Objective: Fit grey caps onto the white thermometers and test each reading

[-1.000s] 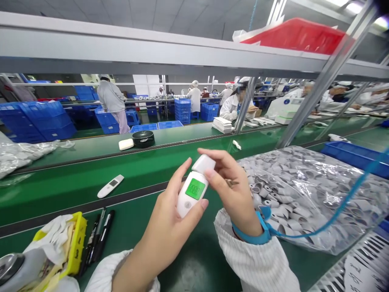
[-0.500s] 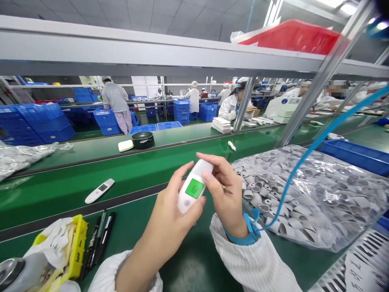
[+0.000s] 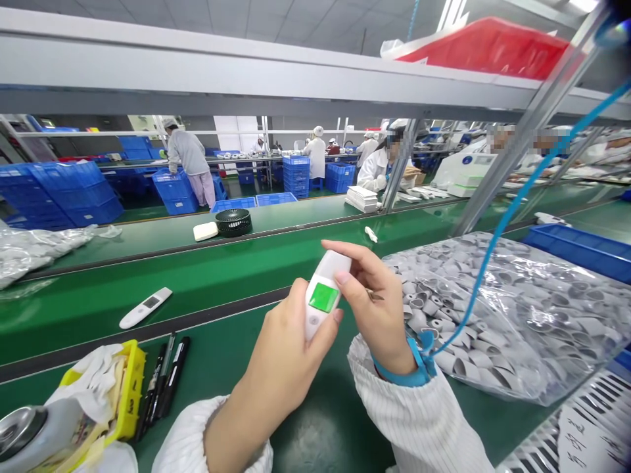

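Observation:
Between my hands is a white infrared thermometer (image 3: 315,318), its small screen lit green and facing me. My left hand (image 3: 282,348) is closed around its lower body, with the thumb along the near side below the screen. My right hand (image 3: 377,303) pinches the upper end between thumb and forefinger; something small and thin, which I cannot make out, shows near its curled fingers. A blue strap (image 3: 404,374) with a coiled cord circles my right wrist. A second white thermometer (image 3: 146,308), its screen dark, lies on the green conveyor belt to the left.
At lower left sit a yellow basket (image 3: 132,387) with cloths, a metal-topped can (image 3: 42,427) and several pens (image 3: 172,378). A clear bag of grey plastic parts (image 3: 473,328) lies right. Behind are a black round fan-like part (image 3: 233,222) and a co-worker (image 3: 377,167). A shelf (image 3: 221,59) spans overhead.
My hands and the thermometer have shifted slightly right in view. My left forefinger, raised before, now curls against the thermometer's side. The thermometer on the belt has slid left.

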{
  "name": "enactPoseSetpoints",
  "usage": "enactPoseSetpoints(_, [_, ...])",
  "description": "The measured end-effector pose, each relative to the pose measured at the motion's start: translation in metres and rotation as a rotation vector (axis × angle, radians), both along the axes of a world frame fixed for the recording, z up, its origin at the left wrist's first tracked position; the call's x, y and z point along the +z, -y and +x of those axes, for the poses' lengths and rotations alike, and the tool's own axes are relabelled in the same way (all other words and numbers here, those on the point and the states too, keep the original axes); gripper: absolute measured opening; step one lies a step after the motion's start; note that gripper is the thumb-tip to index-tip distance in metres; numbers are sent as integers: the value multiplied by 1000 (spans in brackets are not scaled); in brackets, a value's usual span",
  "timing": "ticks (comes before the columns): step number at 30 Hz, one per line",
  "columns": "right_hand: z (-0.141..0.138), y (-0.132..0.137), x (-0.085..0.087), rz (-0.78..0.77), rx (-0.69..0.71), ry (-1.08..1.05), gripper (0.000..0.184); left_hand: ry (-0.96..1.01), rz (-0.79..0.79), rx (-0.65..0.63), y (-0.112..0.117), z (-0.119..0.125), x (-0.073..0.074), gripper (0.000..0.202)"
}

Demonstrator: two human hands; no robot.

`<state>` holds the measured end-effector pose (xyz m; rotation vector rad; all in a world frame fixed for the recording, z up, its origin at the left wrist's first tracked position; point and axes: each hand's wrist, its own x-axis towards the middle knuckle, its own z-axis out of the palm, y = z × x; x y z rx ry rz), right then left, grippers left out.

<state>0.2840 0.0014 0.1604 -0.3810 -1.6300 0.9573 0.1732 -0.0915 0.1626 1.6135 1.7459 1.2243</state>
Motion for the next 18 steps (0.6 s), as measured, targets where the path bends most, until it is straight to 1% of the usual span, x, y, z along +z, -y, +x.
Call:
enactPoseSetpoints(4, [0, 1, 0, 2, -38, 21, 27, -25, 38, 35, -3, 3, -3, 27])
enactPoseSetpoints(8, [0, 4, 3, -14, -8, 5, 26, -62, 69, 73, -4, 5, -4, 27])
enactPoseSetpoints(11, [0, 4, 5, -35, 14, -4, 24, -117, 62, 151, -4, 5, -4, 29])
enactPoseSetpoints(12, [-1, 2, 5, -50, 25, -2, 27, -114, 82, 179, -4, 4, -4, 28])
enactPoseSetpoints(14, [0, -2, 3, -77, 55, 9, 41, -35, 173, 218, -5, 1, -5, 27])
enactPoseSetpoints(15, [1, -4, 2, -88, 72, 12, 47, 51, 224, 211, -6, -1, -5, 31])
enactPoseSetpoints(17, [3, -7, 2, -103, 102, 28, 49, 294, 278, 126, -7, -7, -5, 39])
enactPoseSetpoints(18, [4, -7, 2, -95, 107, 48, 47, 419, 282, 58, -9, -11, -5, 38])
